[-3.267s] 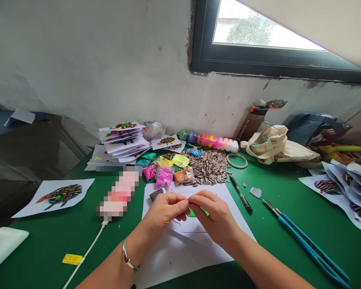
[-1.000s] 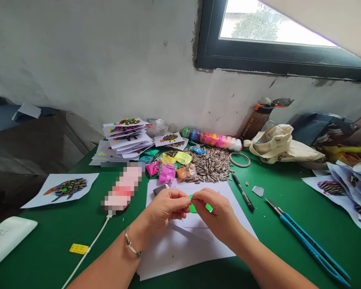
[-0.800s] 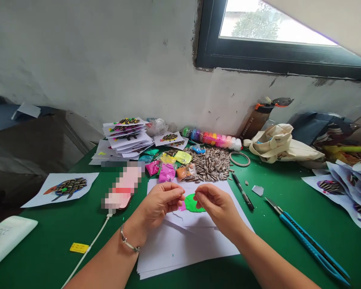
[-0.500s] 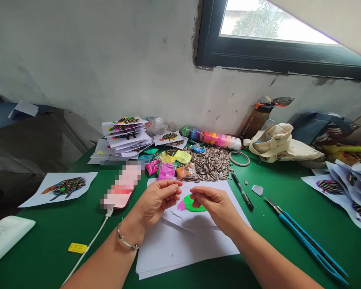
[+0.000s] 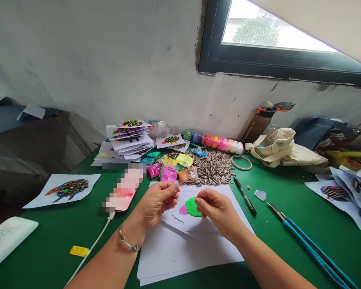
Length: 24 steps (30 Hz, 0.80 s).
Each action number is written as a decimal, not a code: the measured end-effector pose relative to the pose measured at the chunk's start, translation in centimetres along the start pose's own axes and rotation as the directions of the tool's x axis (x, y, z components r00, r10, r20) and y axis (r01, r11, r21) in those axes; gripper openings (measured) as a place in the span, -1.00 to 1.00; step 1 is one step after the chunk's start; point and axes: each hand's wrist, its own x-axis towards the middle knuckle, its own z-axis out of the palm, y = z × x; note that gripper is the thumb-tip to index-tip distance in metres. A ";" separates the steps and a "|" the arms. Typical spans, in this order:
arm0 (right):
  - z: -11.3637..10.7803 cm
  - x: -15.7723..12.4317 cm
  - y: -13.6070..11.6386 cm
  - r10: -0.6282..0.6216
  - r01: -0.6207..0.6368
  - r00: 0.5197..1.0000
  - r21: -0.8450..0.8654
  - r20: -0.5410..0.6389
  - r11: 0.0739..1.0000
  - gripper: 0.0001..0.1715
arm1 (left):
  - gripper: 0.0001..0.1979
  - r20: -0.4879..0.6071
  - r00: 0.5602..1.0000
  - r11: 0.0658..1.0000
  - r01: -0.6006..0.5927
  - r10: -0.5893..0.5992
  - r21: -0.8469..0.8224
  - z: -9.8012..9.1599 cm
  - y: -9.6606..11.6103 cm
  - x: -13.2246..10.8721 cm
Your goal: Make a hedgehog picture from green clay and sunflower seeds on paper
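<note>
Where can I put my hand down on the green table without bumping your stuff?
Green tabletop shows between the white paper stack and the blue-handled craft knife. More shows left of the thin white cable, below the white seed-picture sheet. Behind the left hand and right hand, bright clay packets and striped sunflower seeds crowd together.

We logged matt green modelling clay (image 5: 191,207) on smooth white paper (image 5: 180,257), a glossy blue plastic craft knife (image 5: 311,253) with metal blade (image 5: 276,211), and a creased cloth tote bag (image 5: 284,150).
</note>
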 end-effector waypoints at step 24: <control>0.4 0.2 2.1 -0.266 0.266 0.963 -0.345 0.048 0.900 -0.73 | -0.68 -0.029 1.000 1.000 -0.007 0.007 -0.011 -0.1 -0.1 0.3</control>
